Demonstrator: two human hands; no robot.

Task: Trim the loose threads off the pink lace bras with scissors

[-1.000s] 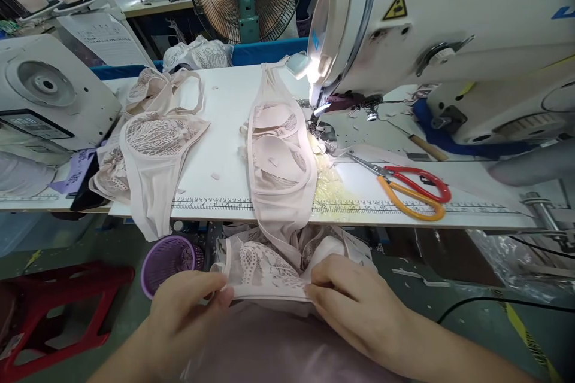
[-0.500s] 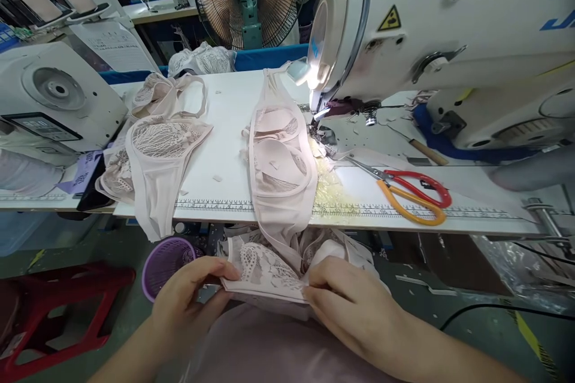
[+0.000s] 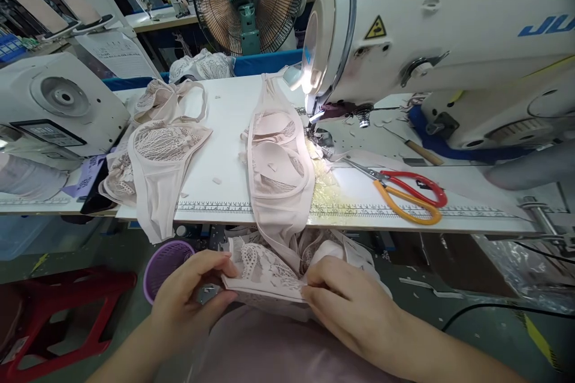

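Observation:
A pale pink lace bra piece (image 3: 265, 272) lies in my lap, below the table's front edge. My left hand (image 3: 188, 299) pinches its left edge, and a small metal thing shows under the fingers. My right hand (image 3: 350, 305) grips the right edge of the same piece, fingers curled over the fabric. A chain of joined pink bras (image 3: 276, 158) runs up from my lap onto the white table (image 3: 224, 131), under the needle of the white sewing machine (image 3: 404, 42).
Red and orange scissors (image 3: 404, 188) lie right of the needle. A pile of lace bras (image 3: 157, 149) sits on the table's left. A purple basket (image 3: 164, 260) and a red stool (image 3: 54, 317) stand on the floor. A fan (image 3: 247, 0) stands behind.
My left hand has slid along the lace piece's left edge and now pinches it from the top, with a small metal thing showing underneath. The right hand has barely moved.

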